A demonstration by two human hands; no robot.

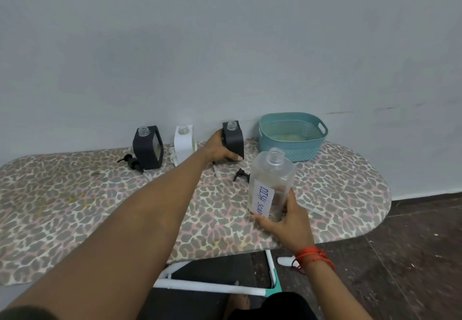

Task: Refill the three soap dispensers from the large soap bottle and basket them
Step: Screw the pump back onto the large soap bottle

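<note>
Now our left hand [221,148] grips the open black dispenser [233,138] mid-frame on the ironing board [75,207]. Our right hand [282,217] clasps the dish soap bottle [271,182] low, right of centre. It looks light, rigid and perhaps slippery, so we hold its flat sides.

Wall [225,44]: plain pale grey-blue, filling the far half of the view, with faint dark scuff marks [390,108] at the right.
Floor [412,244]: dark brown and mottled with small pale specks, seen right and near.
Ironing board [75,207]: leopard-print cover, far edge at the wall, rounded end to the right.
Board frame [207,286]: white metal tubes under the near edge, with a teal fitting [273,291].
Light: soft and even.
</note>
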